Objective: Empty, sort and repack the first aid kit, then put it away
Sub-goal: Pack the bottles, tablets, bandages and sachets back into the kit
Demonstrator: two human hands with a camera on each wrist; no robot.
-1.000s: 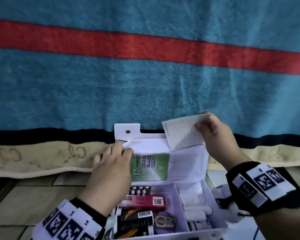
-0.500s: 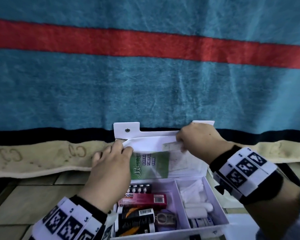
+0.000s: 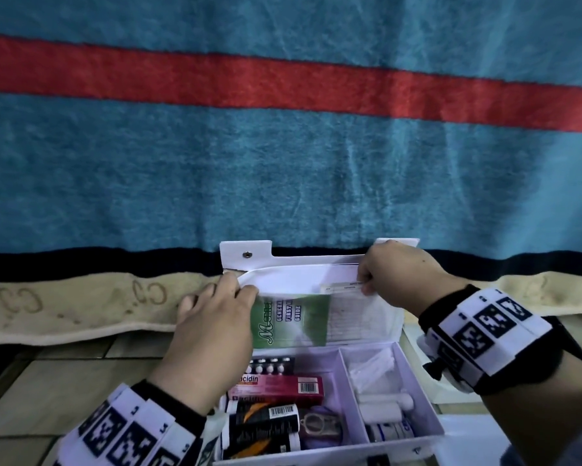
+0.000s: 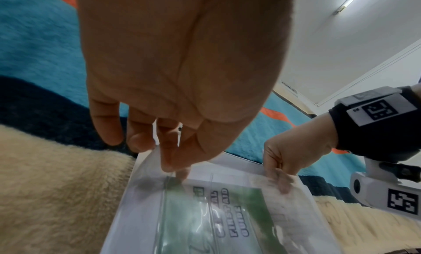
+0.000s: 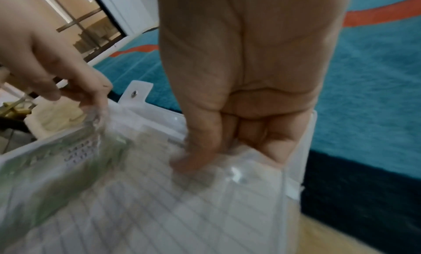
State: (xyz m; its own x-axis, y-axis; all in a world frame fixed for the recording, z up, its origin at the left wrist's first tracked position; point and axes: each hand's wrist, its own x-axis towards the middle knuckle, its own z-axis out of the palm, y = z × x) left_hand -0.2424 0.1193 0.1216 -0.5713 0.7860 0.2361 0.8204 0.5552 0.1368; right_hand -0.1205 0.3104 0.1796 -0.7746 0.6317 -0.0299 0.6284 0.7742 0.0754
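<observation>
The white first aid kit point(image 3: 417, 388) stands open on the floor, its lid point(image 3: 299, 260) leaning back against a blanket. A clear pocket point(image 4: 145, 194) on the lid holds a green first aid guide point(image 3: 293, 317) and a lined paper sheet point(image 3: 350, 317). My left hand point(image 3: 245, 290) pinches the pocket's upper left edge and holds it away from the lid. My right hand point(image 3: 363, 285) pinches the top edge of the lined sheet, which is mostly inside the pocket beside the guide. In the right wrist view its fingers point(image 5: 196, 160) reach into the pocket.
The tray holds a red medicine box point(image 3: 282, 386), a blister pack point(image 3: 269, 363), black tubes point(image 3: 266, 420) and white rolls point(image 3: 383, 403). A teal blanket point(image 3: 282, 179) with a red stripe and cream hem hangs behind. Tiled floor point(image 3: 64, 381) lies at the left.
My right hand came down from above the lid and slid the lined sheet into the pocket. My left hand stayed on the pocket's edge.
</observation>
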